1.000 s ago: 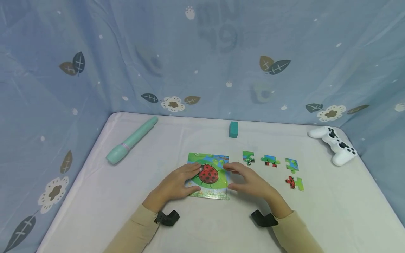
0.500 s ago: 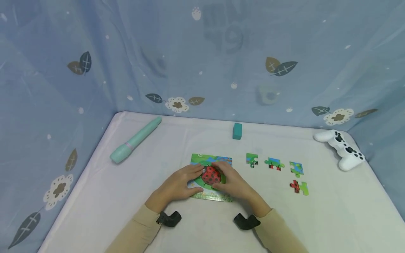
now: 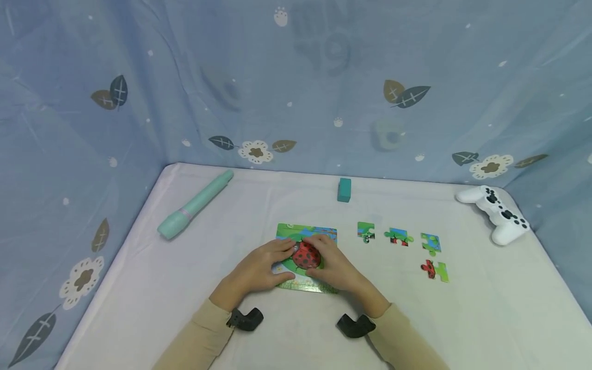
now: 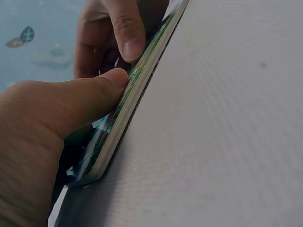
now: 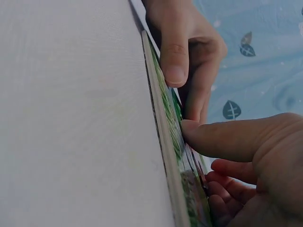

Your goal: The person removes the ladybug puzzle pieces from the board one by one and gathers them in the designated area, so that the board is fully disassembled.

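A ladybug jigsaw puzzle (image 3: 300,283) lies flat on the white table in the head view, its red ladybug showing between both hands. My left hand (image 3: 256,267) rests on its left side, thumb near the lower edge and fingers on the picture. From the right, my right hand (image 3: 337,268) lies over the puzzle, with its thumb and fingertips touching the picture around the ladybug. In the left wrist view the left thumb (image 4: 102,92) presses near the board's edge. The right thumb (image 5: 222,137) touches the picture in the right wrist view. I see nothing pinched in either hand.
Several loose puzzle pieces (image 3: 399,235) lie right of the board. A teal block (image 3: 344,190) stands behind it. A mint microphone-shaped object (image 3: 194,205) lies at the left, a white game controller (image 3: 497,213) at the far right. Blue patterned cloth (image 3: 296,87) hangs behind the table.
My right hand has moved left from the puzzle's right edge onto the picture beside the ladybug. The left hand has stayed on the puzzle's left side. The loose pieces have not moved.
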Demonstrator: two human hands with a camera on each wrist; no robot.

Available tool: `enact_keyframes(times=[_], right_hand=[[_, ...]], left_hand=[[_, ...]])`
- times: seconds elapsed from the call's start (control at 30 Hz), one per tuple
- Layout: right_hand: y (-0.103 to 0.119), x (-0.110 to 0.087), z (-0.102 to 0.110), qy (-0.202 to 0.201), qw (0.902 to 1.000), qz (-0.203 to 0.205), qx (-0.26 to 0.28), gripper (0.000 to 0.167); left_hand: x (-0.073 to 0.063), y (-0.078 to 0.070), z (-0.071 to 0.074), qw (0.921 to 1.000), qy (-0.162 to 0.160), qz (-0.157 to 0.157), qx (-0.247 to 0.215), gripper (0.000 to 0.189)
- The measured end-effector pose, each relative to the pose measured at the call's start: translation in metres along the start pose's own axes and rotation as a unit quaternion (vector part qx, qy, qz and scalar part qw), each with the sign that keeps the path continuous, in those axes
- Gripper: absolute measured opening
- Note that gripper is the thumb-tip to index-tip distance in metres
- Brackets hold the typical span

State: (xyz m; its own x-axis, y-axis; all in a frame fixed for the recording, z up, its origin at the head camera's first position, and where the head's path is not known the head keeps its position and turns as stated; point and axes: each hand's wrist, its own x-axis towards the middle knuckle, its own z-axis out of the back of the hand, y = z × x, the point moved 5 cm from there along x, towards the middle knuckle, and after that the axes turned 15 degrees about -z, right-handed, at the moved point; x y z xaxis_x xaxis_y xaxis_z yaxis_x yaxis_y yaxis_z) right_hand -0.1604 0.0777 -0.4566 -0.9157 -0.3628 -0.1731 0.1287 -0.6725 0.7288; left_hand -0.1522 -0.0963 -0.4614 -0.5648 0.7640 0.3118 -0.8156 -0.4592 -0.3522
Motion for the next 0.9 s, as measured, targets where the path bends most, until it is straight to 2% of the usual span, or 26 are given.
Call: enact_keyframes(times=[0.4,0.9], right_hand=[[0.0080,0.0048,-0.0003,0.014,0.9994,-0.031,0.004,0.073],[0.0034,0.0030,0.0017,-0.010,0.9997,-0.012,0.016,0.066]], left_hand=[[-0.0011,0.0000,0.0012,1.0000,0.003,0.004,-0.005,0.064],[0.0007,0.0001,-0.0008,0.9999,0.010,0.001,-0.003,0.064]])
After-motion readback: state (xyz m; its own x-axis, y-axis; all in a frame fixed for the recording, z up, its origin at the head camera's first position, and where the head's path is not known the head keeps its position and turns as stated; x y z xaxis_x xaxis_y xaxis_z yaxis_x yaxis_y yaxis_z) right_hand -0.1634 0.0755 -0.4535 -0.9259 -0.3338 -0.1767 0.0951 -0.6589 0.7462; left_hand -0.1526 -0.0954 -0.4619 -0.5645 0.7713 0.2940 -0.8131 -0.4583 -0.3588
